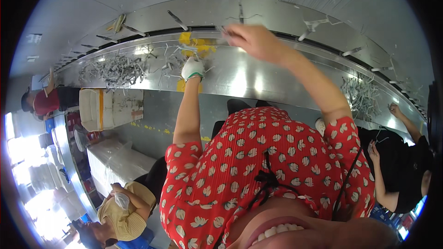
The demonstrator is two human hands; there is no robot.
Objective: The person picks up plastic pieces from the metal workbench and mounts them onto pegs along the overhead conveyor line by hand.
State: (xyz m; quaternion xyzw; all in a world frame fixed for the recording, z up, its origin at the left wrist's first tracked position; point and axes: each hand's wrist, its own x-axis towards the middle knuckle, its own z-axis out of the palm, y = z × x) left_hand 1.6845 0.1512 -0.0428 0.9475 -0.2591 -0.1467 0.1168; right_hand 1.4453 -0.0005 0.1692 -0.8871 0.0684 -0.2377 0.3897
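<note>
- Bench (267,80) sweeping across twelve o'clock!
- Metal pile (115,71) at ten.
- Right hand (254,40) at one, fingers closed.
- Gloved left hand (193,68) at eleven; can't tell its fingers.
- Thin blurred piece (224,32), twelve, gripped by right fingertips!

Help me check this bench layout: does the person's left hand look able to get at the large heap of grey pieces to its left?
Probably yes: just some loose grey pieces lie between the gloved left hand and the heap; no barrier shows.
</note>
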